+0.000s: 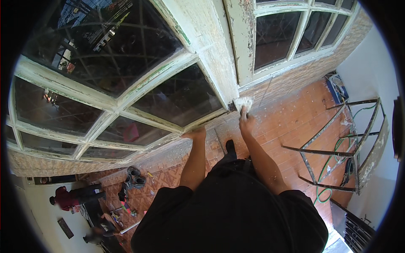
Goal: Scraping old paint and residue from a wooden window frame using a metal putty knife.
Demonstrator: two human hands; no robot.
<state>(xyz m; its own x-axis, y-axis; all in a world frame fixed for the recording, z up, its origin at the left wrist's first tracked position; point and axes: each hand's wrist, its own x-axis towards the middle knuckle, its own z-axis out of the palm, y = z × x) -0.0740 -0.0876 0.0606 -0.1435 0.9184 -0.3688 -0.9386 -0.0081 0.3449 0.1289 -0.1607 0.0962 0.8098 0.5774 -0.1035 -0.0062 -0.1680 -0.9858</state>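
the right hand [247,123] is closed round the handle of a scraper [244,102], thumb along it, with the wide, whitish blade at the foot of a pale, worn post [219,63] – whether blade and wood touch is hard to tell. the left hand [197,134] is at the bottom rail of the paned window [116,107] beside that post, its fingers partly hidden, so how wide it stands cannot be told. green and brown patches show through the white paint on the window bars. past the post is a second paned window [242,42], its paint chipped.

pale flecks lie on the orange tile floor [287,120]. to the right are a metal stand [327,152], a green hose [325,198] and a blue box [337,90] near the wall – to the lower left, dark shoes [136,179] and two other people [78,198]
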